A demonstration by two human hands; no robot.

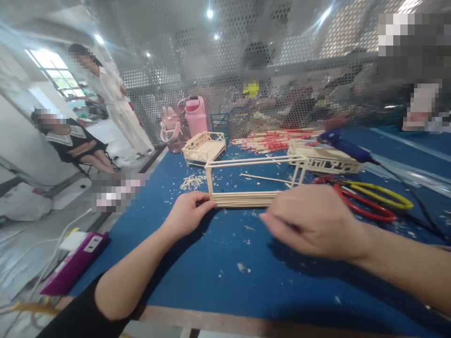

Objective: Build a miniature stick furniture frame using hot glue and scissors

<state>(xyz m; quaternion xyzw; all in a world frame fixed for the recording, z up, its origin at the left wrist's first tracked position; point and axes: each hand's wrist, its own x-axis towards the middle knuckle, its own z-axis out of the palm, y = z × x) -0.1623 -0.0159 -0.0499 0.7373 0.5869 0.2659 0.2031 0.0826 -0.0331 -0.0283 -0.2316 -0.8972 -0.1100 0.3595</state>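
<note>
Left hand (192, 210) pinches frame (246, 199) at its 8 o'clock corner; brace lightly, keep sticks (232, 203) flush. Right hand (312, 220), 4 o'clock, curled; grip unclear.

Impossible to make out any text, label, brand, number or sign, either on the worktop (197, 277) or around it.
</note>
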